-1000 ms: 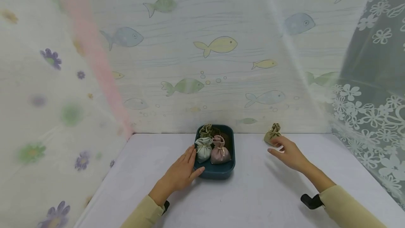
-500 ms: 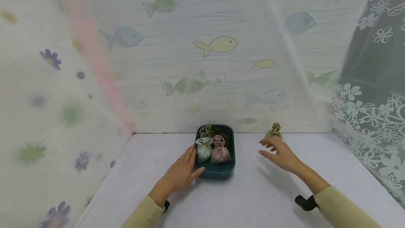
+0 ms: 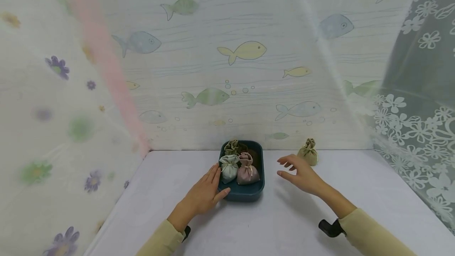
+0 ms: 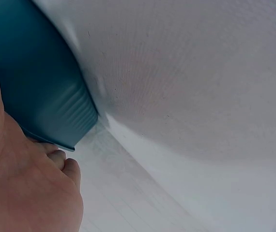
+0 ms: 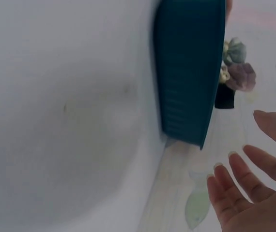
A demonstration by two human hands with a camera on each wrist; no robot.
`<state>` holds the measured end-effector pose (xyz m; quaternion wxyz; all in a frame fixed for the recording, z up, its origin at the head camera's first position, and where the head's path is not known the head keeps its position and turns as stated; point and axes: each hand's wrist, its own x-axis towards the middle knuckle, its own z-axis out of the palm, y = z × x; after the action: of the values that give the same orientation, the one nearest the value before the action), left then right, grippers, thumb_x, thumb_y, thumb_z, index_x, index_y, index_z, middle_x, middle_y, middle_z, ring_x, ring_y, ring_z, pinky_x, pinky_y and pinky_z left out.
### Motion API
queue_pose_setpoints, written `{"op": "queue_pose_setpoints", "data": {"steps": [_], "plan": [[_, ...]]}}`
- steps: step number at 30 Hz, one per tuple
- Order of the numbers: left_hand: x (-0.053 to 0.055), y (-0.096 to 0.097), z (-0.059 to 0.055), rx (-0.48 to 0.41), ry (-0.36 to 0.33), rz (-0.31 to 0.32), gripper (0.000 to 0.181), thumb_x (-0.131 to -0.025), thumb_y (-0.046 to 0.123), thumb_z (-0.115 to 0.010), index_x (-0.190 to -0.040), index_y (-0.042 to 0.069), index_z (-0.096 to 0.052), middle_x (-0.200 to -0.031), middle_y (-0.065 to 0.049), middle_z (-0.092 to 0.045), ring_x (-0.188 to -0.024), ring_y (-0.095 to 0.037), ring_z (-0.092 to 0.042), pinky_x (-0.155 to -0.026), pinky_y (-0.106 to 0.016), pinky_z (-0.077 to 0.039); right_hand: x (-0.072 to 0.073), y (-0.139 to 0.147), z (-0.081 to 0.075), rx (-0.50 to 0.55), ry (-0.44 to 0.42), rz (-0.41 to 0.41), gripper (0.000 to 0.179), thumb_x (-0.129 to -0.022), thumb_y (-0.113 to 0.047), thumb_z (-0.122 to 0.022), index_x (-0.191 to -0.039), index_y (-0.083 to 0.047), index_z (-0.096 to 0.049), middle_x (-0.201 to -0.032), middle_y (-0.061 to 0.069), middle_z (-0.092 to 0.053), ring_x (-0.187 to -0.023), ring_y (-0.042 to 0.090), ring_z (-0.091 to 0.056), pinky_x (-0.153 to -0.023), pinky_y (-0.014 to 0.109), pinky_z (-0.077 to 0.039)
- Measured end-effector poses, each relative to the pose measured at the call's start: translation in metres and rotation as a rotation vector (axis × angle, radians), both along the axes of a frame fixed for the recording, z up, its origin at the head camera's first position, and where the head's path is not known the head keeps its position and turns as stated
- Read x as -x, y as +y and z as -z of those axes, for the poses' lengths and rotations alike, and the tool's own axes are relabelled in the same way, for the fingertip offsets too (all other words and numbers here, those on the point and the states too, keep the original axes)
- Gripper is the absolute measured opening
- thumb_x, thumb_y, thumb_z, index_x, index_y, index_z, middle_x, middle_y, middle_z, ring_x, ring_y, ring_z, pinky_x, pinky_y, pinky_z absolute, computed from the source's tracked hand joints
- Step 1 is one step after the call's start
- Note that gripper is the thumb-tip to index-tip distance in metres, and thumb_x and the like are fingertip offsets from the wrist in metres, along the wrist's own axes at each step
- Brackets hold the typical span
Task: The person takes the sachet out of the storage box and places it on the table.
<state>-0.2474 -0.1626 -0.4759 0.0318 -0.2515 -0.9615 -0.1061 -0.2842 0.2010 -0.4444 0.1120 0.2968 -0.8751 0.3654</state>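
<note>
Now nearer the tub [image 3: 243,197], right fingers [image 5: 248,177] loosely spread, left fingers [image 3: 211,174] straight against it.

Tray [image 3: 245,196] is teal; one pouch [image 3: 248,175] mauve; backdrop [image 3: 249,74] fish-printed.

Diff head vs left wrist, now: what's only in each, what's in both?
Head only: right hand, the lone green bag, and the pale bag, mauve bag and olive bag inside the teal tray.
Left wrist only: palm side of the left hand, ribbing on the tray's outer wall.
Both: left hand against the tray, white tabletop.
</note>
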Motion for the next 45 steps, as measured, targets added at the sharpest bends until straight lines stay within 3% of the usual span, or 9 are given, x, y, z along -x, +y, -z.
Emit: {"op": "queue_pose_setpoints", "data": {"steps": [3, 11, 21, 34, 45], "plan": [[0.0, 0.0, 0.001, -0.003, 0.005, 0.008, 0.088, -0.107, 0.061, -0.033, -0.159, -0.009, -0.019, -0.168, -0.026, -0.013, -0.156, -0.036, -0.015, -0.123, -0.051, -0.024, -0.001, -0.008, 0.0, 0.005, -0.013, -0.013, 0.032, -0.095, -0.016, -0.075, -0.123, -0.003, -0.067, -0.117, 0.008, -0.067, -0.102, 0.023, -0.063, -0.085, 0.043, -0.057], [-0.001, -0.001, 0.002, 0.008, 0.005, 0.006, 0.089, -0.107, 0.061, -0.032, -0.159, -0.009, -0.019, -0.168, -0.025, -0.012, -0.156, -0.036, -0.015, -0.123, -0.051, -0.024, 0.0, -0.029, -0.001, 0.034, -0.041, -0.054, 0.034, -0.096, -0.016, -0.074, -0.125, -0.001, -0.066, -0.121, 0.01, -0.065, -0.106, 0.03, -0.063, -0.089, 0.05, -0.056], [-0.001, 0.0, 0.002, 0.023, 0.003, -0.003, 0.087, -0.108, 0.06, -0.032, -0.159, -0.009, -0.019, -0.168, -0.025, -0.012, -0.156, -0.035, -0.014, -0.124, -0.05, -0.023, 0.003, -0.056, 0.0, 0.062, -0.1, -0.071, 0.044, -0.097, -0.015, -0.073, -0.132, 0.008, -0.058, -0.127, 0.024, -0.058, -0.113, 0.039, -0.061, -0.095, 0.054, -0.053], [-0.002, 0.0, -0.003, 0.01, -0.004, -0.001, 0.087, -0.108, 0.06, -0.033, -0.16, -0.009, -0.019, -0.169, -0.024, -0.011, -0.156, -0.036, -0.014, -0.124, -0.05, -0.023, 0.013, -0.085, 0.007, 0.093, -0.124, -0.044, 0.042, -0.095, -0.007, -0.072, -0.131, 0.009, -0.059, -0.121, 0.022, -0.058, -0.109, 0.039, -0.061, -0.097, 0.054, -0.052], [0.0, -0.001, 0.0, -0.009, 0.005, 0.008, 0.09, -0.107, 0.063, -0.031, -0.159, -0.009, -0.02, -0.168, -0.025, -0.012, -0.156, -0.037, -0.016, -0.123, -0.053, -0.024, 0.018, -0.1, 0.018, 0.118, -0.094, -0.006, 0.033, -0.093, -0.003, -0.072, -0.124, 0.007, -0.064, -0.113, 0.017, -0.061, -0.103, 0.033, -0.063, -0.092, 0.049, -0.055]]}}
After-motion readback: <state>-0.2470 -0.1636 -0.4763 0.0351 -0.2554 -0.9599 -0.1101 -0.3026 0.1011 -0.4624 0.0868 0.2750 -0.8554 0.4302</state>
